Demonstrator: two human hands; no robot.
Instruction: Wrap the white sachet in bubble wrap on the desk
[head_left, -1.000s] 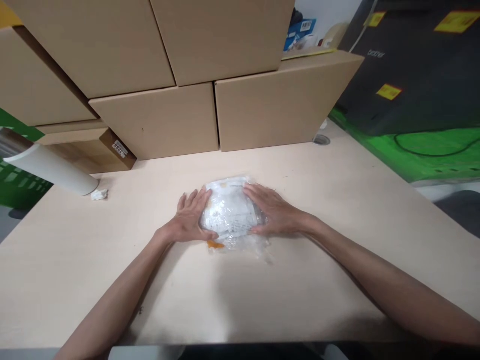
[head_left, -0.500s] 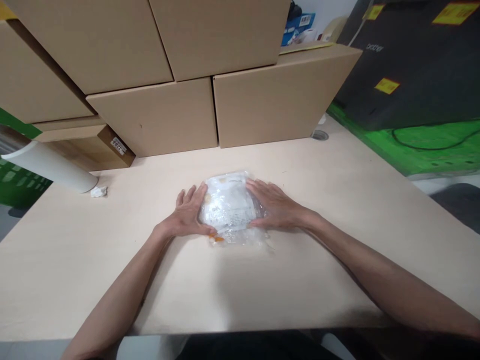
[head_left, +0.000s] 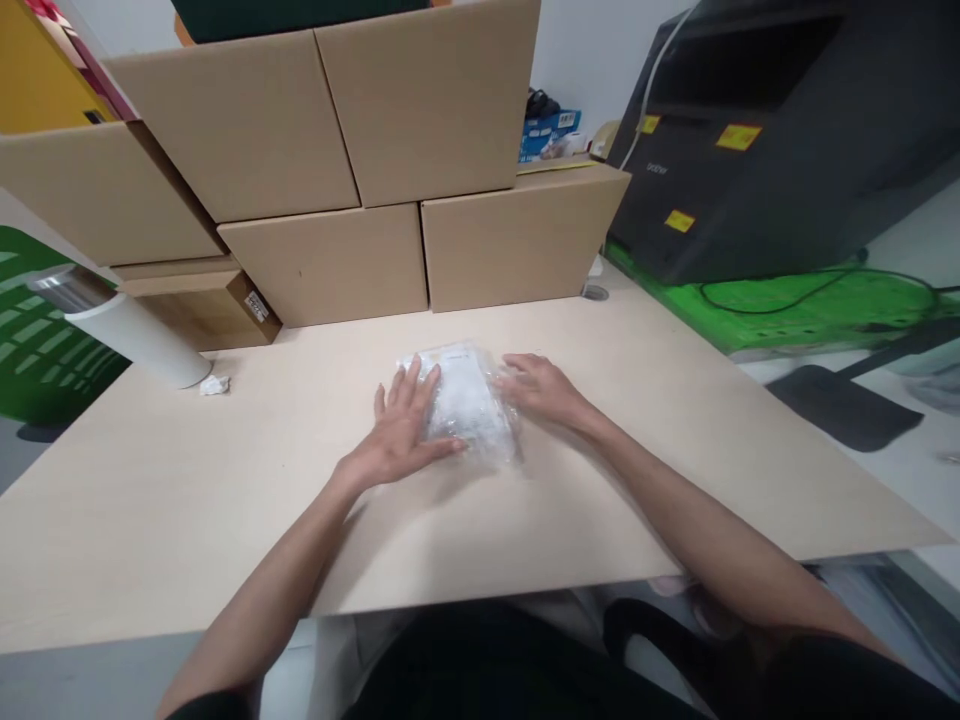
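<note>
A white packet in clear plastic wrap [head_left: 463,400] lies flat on the light wooden table. Spread over its left part is my left hand [head_left: 401,425], open, with the fingers reaching onto the wrap and the thumb along its near edge. My right hand [head_left: 544,390] is at the packet's right edge, its fingers loosely stretched toward the plastic and apart. Those fingertips are blurred, so whether they touch the wrap is hard to see. Print on the packet is too smeared to read.
Stacked cardboard boxes [head_left: 322,265] line the table's back edge. At the left, a white roll [head_left: 146,340] stands tilted near a crumpled scrap [head_left: 214,385]. Right of the table, a dark printer [head_left: 720,200] rests on a green crate [head_left: 810,310].
My left hand has moved farther over the packet. My right hand has drawn its fingers and thumb back to the packet's right edge. The view has shifted, showing more at the right.
</note>
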